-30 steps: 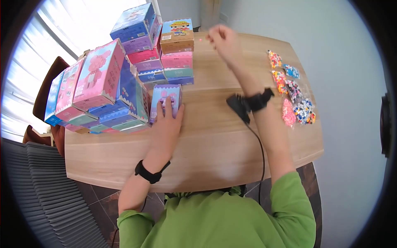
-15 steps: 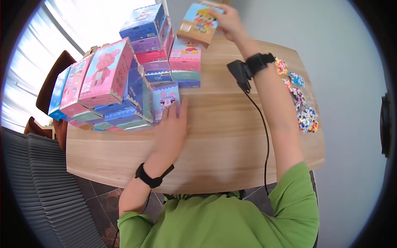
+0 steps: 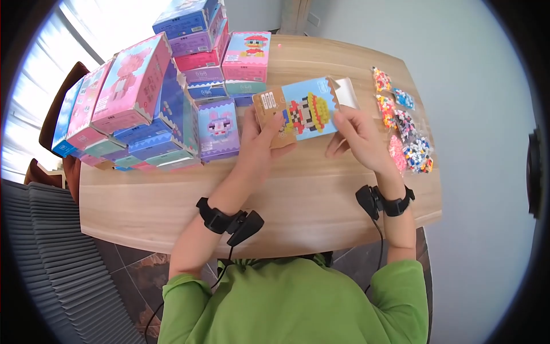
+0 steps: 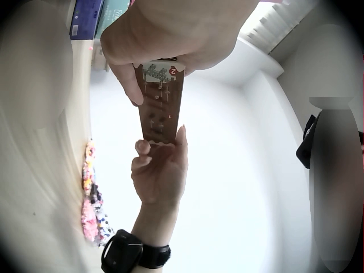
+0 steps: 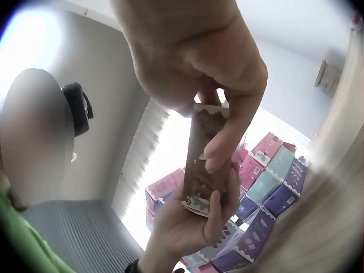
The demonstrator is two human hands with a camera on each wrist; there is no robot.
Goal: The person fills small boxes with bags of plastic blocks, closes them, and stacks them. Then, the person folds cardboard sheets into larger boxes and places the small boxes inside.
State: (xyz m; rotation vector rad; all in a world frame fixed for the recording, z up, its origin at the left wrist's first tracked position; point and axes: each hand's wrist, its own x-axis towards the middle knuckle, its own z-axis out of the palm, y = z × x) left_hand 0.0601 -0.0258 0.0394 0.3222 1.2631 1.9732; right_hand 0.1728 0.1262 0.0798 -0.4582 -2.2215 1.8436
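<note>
The sky-blue-and-brown cardboard box [image 3: 312, 109], half a second ago raised in the right hand behind the lavender cardboard box with a rabbit picture [image 3: 219, 135], is now between both hands, to the right of that lavender box and above the pale wood-grain tabletop [image 3: 321, 200]. The left hand [image 3: 258, 137], earlier at the lavender box's near edge, has shifted onto the held box.

The held box is tilted, its brown end lower and nearer the lavender box. Its broad face shows a blocky figure in a yellow hat with red and blue parts, under a wavy-edged sky-blue ground; a white printed label [image 3: 267, 102] sits in a brown corner. A white cardboard flap [image 3: 346, 94] sticks out at the end farther from the lavender box. The narrow brown side carries small figures and a red round mark with a 2.

The left grip is closed round the brown end, thumb on the picture; the right hand [image 3: 365, 140] has its grip bent around the flap end.

Behind the lavender box stand stacked pastel cardboard boxes [image 3: 246, 63]; far to its right lie clear plastic bags of small multicoloured bricks [image 3: 419, 153].
</note>
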